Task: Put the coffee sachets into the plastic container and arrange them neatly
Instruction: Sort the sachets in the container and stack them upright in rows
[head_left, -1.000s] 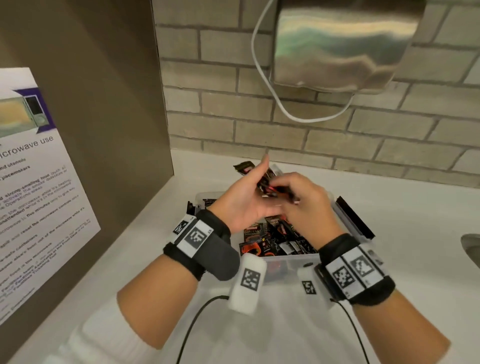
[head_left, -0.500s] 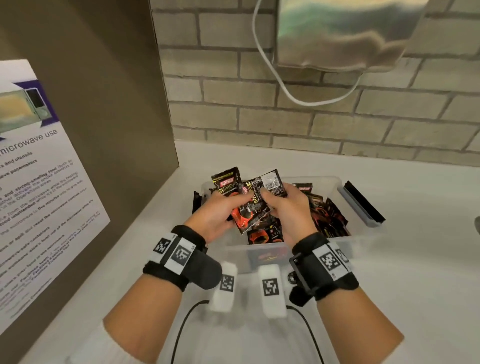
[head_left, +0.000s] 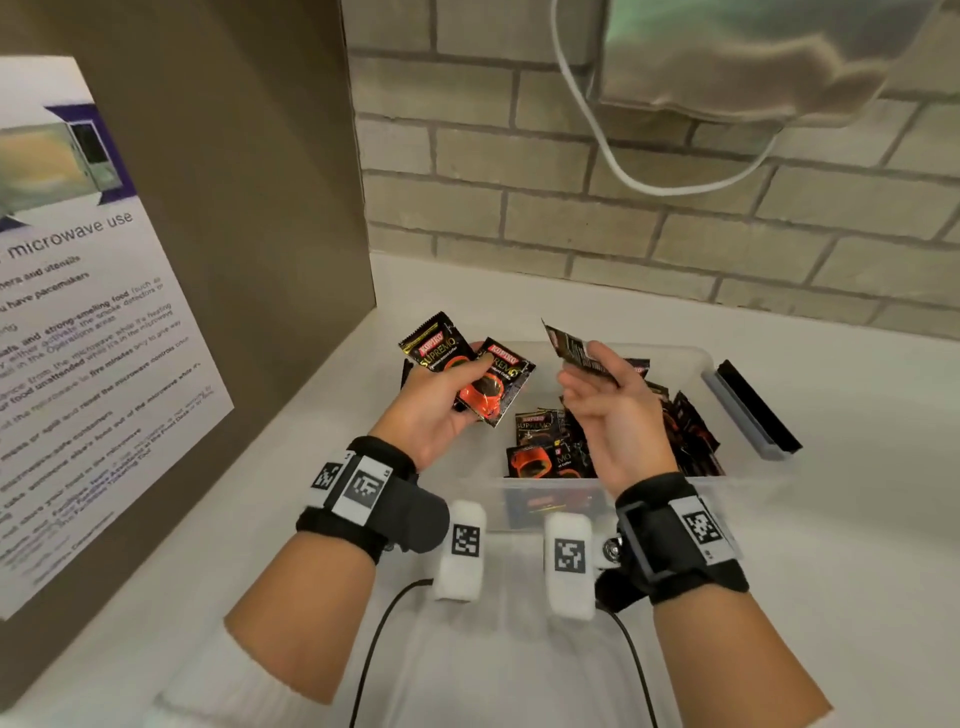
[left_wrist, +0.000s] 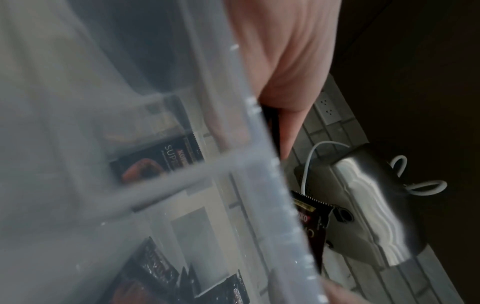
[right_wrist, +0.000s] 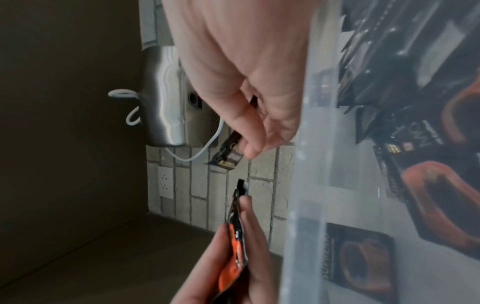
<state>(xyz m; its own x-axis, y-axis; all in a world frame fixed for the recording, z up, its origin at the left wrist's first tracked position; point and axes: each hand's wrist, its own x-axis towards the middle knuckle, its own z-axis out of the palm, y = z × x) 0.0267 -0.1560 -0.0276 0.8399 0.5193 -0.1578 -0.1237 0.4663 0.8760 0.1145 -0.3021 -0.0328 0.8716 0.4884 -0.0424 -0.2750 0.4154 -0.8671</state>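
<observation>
- The hands are now holding their sachets apart; half a second ago they were pressed together over one bunch above the container.
- The left hand (head_left: 441, 410) is pinching two coffee sachets (head_left: 467, 371) between thumb and fingers, above the left end of the plastic container (head_left: 748, 480).
- The right hand (head_left: 618, 415) is pinching one dark sachet (head_left: 571, 348), lifted over the middle of the container.
- The clear container is sitting on the white table (head_left: 831, 571), holding a loose jumble of sachets (head_left: 550, 447), mostly toward the right side.
- A black and grey lid clip (head_left: 750, 410) is sticking out at its right end.
</observation>
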